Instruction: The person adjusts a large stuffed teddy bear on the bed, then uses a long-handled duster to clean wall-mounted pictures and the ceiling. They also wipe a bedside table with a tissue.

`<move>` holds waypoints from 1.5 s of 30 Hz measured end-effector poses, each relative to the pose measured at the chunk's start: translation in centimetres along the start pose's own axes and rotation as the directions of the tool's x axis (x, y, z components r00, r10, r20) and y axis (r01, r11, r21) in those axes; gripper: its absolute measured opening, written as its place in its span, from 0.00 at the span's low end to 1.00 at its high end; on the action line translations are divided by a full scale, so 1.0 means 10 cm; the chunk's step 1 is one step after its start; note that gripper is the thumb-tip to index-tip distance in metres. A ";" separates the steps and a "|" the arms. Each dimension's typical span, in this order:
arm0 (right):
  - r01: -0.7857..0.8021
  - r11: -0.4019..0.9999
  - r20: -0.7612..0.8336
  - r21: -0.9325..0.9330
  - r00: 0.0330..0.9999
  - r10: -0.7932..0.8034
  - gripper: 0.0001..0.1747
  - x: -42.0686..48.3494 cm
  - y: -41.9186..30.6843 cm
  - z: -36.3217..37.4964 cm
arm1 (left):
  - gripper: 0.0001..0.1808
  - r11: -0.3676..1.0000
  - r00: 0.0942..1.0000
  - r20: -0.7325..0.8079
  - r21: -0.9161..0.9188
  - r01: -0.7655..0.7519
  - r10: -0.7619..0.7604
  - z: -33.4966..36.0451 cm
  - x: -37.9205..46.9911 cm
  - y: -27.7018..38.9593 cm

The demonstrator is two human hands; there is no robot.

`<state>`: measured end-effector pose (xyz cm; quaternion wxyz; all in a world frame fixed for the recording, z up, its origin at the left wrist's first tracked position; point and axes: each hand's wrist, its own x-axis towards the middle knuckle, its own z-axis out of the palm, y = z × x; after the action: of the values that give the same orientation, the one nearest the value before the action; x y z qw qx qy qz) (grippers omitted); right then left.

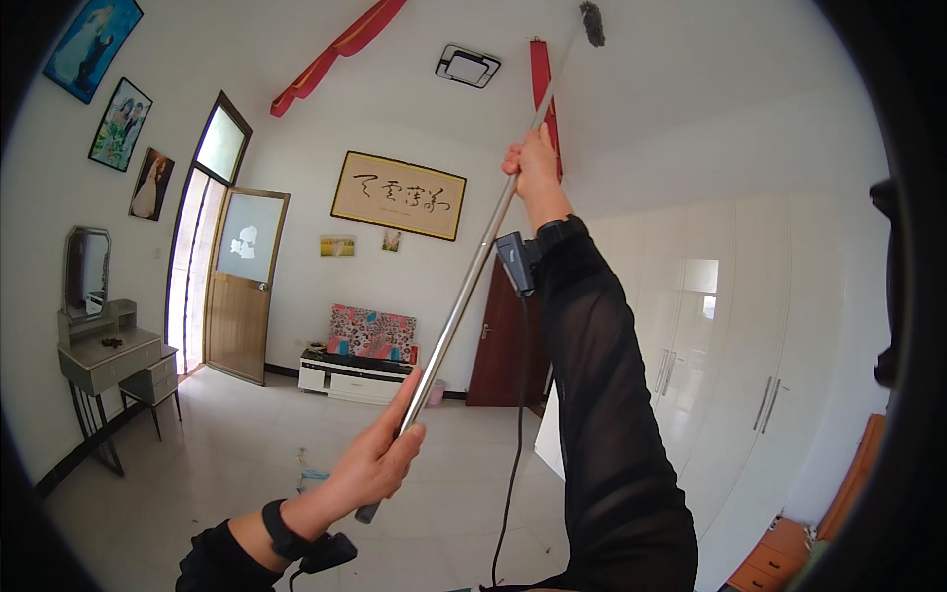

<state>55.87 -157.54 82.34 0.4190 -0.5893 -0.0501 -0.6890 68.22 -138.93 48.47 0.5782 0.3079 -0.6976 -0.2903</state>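
Observation:
Both my hands hold a long metal telescopic pole [464, 296] that slants up to the right. My left hand [377, 459] is wrapped around its lower part, just above the dark end grip [367, 512]. Higher up, with the arm stretched out, my right hand [538, 166] grips the thinner section. At the pole's top a grey fluffy duster head [592, 24] is up by the white ceiling [681, 44]; whether it touches cannot be told. A red ribbon streamer [541, 70] hangs behind the pole. Each wrist carries a strapped-on device with a cable.
A ceiling lamp [467, 66] and another red streamer [336, 55] are overhead. White wardrobes [725, 333] line the right side. A low TV cabinet [355, 381], an open door [240, 288] and a dressing table [111, 355] stand beyond. Small litter [314, 473] lies on the tiled floor.

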 end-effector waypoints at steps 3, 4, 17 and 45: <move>0.005 1.000 0.044 -0.018 0.999 -0.005 0.23 0.04 0.01 -0.05 | 0.32 0.994 0.998 -0.005 0.090 -0.068 0.069 0.01 0.20 -0.02; 0.009 0.999 0.041 -0.036 0.999 -0.007 0.24 0.03 0.03 -0.06 | 0.32 0.992 0.994 -0.021 0.068 -0.109 0.110 0.00 0.27 -0.02; -0.063 0.992 0.082 0.106 0.995 0.054 0.30 -1.05 0.36 0.01 | 0.31 0.999 0.999 -0.028 0.025 -0.033 0.034 -0.03 0.21 0.03; 0.027 0.998 0.042 0.052 0.999 -0.030 0.31 -0.57 -0.09 0.07 | 0.30 0.984 0.985 -0.014 0.057 -0.169 0.170 0.09 0.52 0.35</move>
<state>55.60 -153.57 78.07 0.4230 -0.5923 -0.0852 -0.6805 66.27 -140.64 54.27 0.5985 0.2663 -0.7235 -0.2176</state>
